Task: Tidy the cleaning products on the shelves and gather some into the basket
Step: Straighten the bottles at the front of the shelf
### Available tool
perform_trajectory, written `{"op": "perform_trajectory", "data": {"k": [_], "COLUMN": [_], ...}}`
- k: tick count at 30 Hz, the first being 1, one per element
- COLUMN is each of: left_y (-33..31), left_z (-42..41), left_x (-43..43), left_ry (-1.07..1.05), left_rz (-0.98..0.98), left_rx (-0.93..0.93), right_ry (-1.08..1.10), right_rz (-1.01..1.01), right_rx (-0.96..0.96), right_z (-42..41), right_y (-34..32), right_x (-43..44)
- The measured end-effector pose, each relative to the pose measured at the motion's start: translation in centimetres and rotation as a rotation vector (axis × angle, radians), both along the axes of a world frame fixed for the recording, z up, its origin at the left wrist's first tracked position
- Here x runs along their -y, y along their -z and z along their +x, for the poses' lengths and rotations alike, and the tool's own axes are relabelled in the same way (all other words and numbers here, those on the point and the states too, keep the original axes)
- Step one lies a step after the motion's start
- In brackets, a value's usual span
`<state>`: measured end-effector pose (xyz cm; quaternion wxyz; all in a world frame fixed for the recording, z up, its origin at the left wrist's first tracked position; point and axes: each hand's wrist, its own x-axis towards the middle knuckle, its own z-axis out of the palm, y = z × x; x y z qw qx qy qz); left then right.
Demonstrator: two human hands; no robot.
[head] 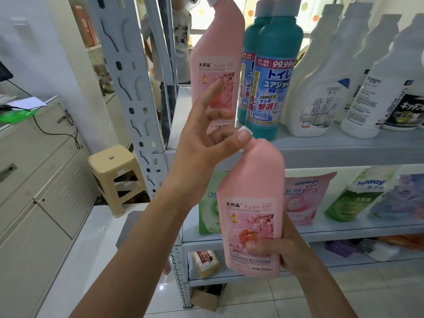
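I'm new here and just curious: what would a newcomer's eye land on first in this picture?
The pink cleaner bottle held up in mid-frame: the right hand grips its base and the left hand pinches its white cap. Behind it, on the upper shelf, stands a matching pink bottle beside two teal bottles, with a row of white bottles to the right.

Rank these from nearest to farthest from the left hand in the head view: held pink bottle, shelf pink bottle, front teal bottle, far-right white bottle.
1. The held pink bottle: the left hand pinches its cap.
2. The shelf pink bottle: just behind the hand.
3. The front teal bottle: further right on the shelf.
4. The far-right white bottle: at the shelf's right end.
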<state>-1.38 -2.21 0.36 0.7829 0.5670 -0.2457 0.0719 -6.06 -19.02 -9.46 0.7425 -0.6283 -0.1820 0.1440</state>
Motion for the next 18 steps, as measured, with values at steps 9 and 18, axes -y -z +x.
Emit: {"op": "perform_trajectory", "data": {"k": [9,18], "left_y": [0.02,0.41], "left_z": [0.18,0.52], "left_x": [0.02,-0.70], "left_ry": [0.008,0.118], "left_rz": [0.005,-0.082], "left_rx": [-0.011,0.047], "right_ry": [0.010,-0.083], "right_rz": [0.005,0.050], "right_rx": [0.017,0.016], "right_z": [0.16,-0.03], "right_y": [-0.09,-0.31], "right_x": [-0.16,-0.11]}}
